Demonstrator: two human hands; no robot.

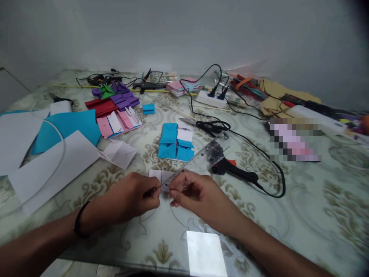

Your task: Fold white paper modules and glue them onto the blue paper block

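Note:
A small folded white paper [155, 173] lies on the table in front of me, partly covered by my fingers. My left hand [131, 196], with a dark band on its wrist, is closed with its fingertips pinched at the paper's near edge. My right hand [198, 194] grips the lower end of a clear plastic ruler [198, 158], which slants up to the right across the paper. Just beyond are blue and white folded papers [170, 141]. To the ruler's right lies a black glue gun [238, 171] with an orange trigger.
White sheets [57, 167] and blue paper [69, 125] spread at the left. Red, pink and purple folded papers [123, 100] lie behind. Scissors [213, 125] rest near a looping black cable [284, 181]. A power strip [211, 99] stands at the back. A bright white rectangle [206, 254] is at the front.

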